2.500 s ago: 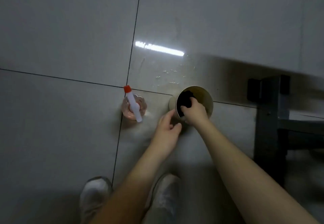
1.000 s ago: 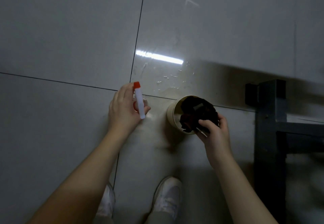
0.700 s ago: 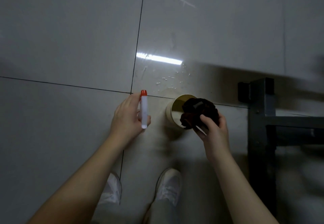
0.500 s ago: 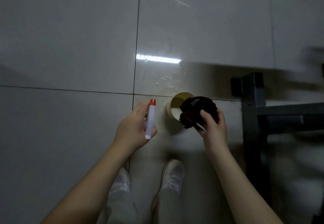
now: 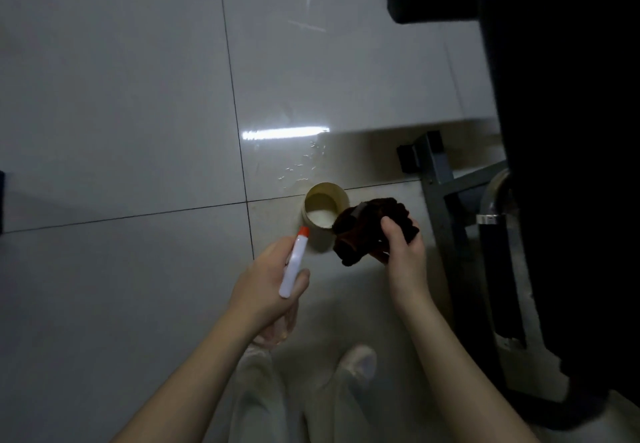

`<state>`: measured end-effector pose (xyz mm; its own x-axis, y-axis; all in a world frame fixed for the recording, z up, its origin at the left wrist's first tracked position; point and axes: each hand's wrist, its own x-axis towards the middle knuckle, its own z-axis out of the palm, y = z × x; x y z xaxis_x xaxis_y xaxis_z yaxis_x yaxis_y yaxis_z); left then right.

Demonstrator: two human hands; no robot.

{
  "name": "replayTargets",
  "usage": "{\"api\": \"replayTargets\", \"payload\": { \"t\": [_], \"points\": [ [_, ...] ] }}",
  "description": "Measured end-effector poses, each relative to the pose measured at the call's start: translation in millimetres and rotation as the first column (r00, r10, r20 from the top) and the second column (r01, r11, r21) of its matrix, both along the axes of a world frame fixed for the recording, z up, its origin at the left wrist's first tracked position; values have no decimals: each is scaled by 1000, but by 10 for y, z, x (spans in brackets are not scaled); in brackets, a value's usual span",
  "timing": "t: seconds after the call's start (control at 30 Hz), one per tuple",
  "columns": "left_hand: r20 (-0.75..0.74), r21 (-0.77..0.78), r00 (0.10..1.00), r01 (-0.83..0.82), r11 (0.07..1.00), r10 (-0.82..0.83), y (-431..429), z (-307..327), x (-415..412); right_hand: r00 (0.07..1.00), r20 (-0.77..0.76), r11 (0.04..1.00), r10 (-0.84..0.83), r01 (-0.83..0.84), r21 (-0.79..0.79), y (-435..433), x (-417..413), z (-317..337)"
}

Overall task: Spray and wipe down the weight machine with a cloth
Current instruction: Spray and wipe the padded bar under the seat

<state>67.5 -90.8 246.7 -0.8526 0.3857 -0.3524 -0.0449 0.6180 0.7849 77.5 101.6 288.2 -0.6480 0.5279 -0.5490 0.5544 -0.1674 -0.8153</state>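
Left hand (image 5: 268, 278) grips a spray bottle (image 5: 293, 261); right hand (image 5: 403, 252) clutches a dark cloth (image 5: 367, 229) above the floor (image 5: 121, 96), beside a cup (image 5: 323, 212). Machine frame (image 5: 440, 193) stands at right.

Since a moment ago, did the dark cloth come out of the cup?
Yes. The dark cloth was stuffed down inside the cup; now the right hand holds it bunched up outside, to the right of the cup's rim.

one bottle (image 5: 293, 266), one cloth (image 5: 372, 231), one cup (image 5: 323, 215)
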Motion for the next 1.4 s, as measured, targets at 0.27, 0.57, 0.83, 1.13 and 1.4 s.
{"api": "replayTargets", "payload": {
  "t": [0.27, 0.57, 0.83, 1.13, 1.4],
  "points": [
    [24, 73, 996, 81, 994, -83, 410, 478, 255, 996, 12, 922, 83, -81, 379, 266, 500, 635],
    [23, 116, 994, 103, 988, -106, 1044, 797, 566, 958, 277, 470, 73, -278, 838, 960, 966, 1146],
    [80, 107, 980, 175, 979, -184, 1418, 705, 569, 874, 485, 125, 17, -483, 867, 1194, 1004, 406],
    [122, 147, 976, 162, 976, -180, 1653, 740, 383, 880, 417, 120, 227, -450, 885, 1230, 1257, 45],
    [141, 202, 967, 182, 962, -213, 1821, 734, 266, 967, 115, 381, 226, -196, 904, 1324, 1306, 267]
  ]
}}
